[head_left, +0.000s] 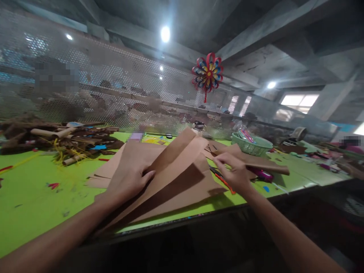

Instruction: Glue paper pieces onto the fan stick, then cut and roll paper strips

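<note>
My left hand point(132, 174) is closed on folded brown paper point(173, 163), its thumb on top and its fingers hidden at the paper's far side. The paper fans out in overlapping layers and slants up from the table's front edge. Just right of the paper, my right hand point(234, 170) hangs with its fingers curled together. What they pinch, if anything, does not show. Under and beside that hand lies a long tool with orange-red and black parts point(224, 181), partly covered. More brown paper point(102, 174) lies beneath and behind my left hand.
Brown scraps and paper rolls point(68, 132) with yellow strands heap at the left. On the right stand a green basket point(253, 146) and a purple object point(263, 175). A perforated screen point(127, 94) rises behind the green table point(36, 204). A paper flower ornament point(209, 74) hangs overhead.
</note>
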`<state>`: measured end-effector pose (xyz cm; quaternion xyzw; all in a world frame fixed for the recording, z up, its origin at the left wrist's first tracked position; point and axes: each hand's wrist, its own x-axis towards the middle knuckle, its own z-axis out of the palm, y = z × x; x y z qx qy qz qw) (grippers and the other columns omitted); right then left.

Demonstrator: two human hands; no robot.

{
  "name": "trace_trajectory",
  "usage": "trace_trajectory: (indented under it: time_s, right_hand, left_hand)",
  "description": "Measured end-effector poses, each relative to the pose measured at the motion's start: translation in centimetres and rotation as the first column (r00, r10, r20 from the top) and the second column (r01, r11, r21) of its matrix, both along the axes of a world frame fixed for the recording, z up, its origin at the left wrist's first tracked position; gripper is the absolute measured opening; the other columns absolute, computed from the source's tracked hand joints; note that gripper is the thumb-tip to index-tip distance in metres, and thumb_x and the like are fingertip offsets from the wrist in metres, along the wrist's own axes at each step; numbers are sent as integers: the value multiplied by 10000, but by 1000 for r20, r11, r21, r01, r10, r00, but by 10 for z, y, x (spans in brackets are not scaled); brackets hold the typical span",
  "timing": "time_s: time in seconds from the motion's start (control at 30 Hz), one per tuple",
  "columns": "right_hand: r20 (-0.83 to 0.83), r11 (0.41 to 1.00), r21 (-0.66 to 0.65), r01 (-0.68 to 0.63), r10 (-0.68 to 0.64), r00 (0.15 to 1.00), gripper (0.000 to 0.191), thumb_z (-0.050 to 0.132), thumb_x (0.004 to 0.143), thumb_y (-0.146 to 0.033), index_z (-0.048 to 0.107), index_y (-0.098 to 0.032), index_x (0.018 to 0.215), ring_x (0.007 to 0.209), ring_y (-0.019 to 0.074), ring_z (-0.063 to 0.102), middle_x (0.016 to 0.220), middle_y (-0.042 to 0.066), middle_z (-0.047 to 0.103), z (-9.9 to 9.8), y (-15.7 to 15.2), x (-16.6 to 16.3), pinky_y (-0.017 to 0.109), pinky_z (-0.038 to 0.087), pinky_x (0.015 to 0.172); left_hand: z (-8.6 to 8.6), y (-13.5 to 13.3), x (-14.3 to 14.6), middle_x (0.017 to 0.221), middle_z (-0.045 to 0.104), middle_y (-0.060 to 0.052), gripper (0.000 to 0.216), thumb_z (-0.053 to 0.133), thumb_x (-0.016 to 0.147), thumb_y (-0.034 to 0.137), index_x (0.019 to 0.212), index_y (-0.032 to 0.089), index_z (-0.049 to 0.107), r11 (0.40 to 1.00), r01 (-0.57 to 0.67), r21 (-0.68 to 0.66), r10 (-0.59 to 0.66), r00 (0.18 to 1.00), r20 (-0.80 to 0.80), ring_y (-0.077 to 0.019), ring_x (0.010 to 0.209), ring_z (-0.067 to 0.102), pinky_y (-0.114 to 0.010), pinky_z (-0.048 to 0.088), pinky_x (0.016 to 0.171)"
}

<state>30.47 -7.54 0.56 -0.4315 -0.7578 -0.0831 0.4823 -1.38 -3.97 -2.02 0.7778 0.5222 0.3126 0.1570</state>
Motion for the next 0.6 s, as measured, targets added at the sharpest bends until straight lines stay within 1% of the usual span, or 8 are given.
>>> trace_trajectory:
  time_s: [0.03,0.1,0.17,0.27,0.4,0.47,0.53,0.6]
  right_hand:
    - [71,995,-15,-102,103,992,144,522,829,-229,651,-177,863,796,184,595,838,70,640,-3,-6,-15,312,476,741]
    - [181,976,-76,-205,216,960,220,500,833,-195,632,-201,1009,897,201,578,948,89,624,-11,-13,-40,345,476,796]
    - [253,970,-134,-202,230,940,329,514,819,-202,591,-236,1137,1005,235,546,1065,101,606,-20,-14,-58,393,453,867]
    - [261,972,-185,-143,189,947,426,564,758,-191,580,-249,1180,1073,276,517,1118,103,606,-31,-3,-69,421,428,906]
    - [222,983,-176,-55,94,971,452,525,744,-128,572,-192,1189,1062,255,513,1124,117,600,-33,36,-56,412,404,935]
    - [278,986,-167,-21,68,958,434,532,736,-121,589,-160,1164,1101,254,477,1160,132,573,-29,64,-42,414,376,964]
    - [383,981,-193,22,55,922,446,567,724,-143,586,-150,1170,1127,257,450,1208,135,547,-21,92,-30,420,355,979]
    - [484,968,-246,47,80,872,526,646,694,-220,559,-179,1211,1150,270,435,1272,123,513,-13,117,-24,442,335,988]
  left_hand:
    - [-2,5,-4,946,708,-52,366,423,793,414,940,196,678,1000,-16,4,16,1000,7,-246,852,625,-309,443,774]
    - [-7,17,-12,943,706,-54,357,435,776,411,934,195,672,999,-30,22,29,999,37,-251,865,623,-311,442,782]
    - [-12,27,-20,921,700,-62,317,445,753,375,888,187,661,997,-46,60,42,997,67,-257,876,612,-314,437,789]
    - [-15,35,-27,828,683,-70,248,440,718,308,808,170,625,996,-78,37,70,981,178,-256,836,600,-328,444,774]
    - [-16,35,-30,756,655,-40,173,451,692,283,754,176,571,990,-126,-61,140,900,413,-225,784,595,-316,465,733]
    - [-16,33,-30,744,649,-25,152,456,681,266,752,175,555,984,-126,-125,173,832,528,-204,752,601,-302,474,703]
    - [-15,28,-29,792,668,-32,191,484,675,267,808,163,574,975,-34,-220,164,778,607,-202,757,615,-306,485,696]
    - [-13,20,-25,857,690,-62,259,544,659,293,863,148,611,959,82,-270,115,759,640,-226,809,628,-329,493,723]
